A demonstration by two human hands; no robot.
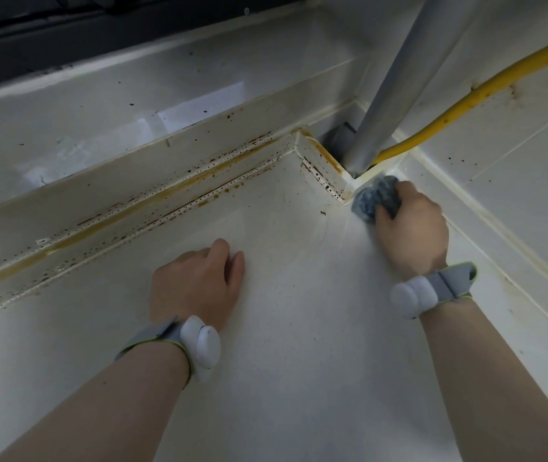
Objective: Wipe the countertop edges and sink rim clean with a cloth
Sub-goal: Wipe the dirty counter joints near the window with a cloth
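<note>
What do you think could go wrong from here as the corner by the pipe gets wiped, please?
The right hand grips the cloth right at the foot of the grey pipe and the yellow hose, so a hard stroke could knock or tug the hose. The brown stains along the raised edge look heavy, so the cloth may smear them onto the countertop, where the left hand rests.

You've got a glossy, smooth white countertop (299,328), a rough, stained raised edge (166,191), a matt metal pipe (399,78), a smooth yellow plastic-looking hose (459,105), and a soft blue-grey cloth (374,198).
</note>
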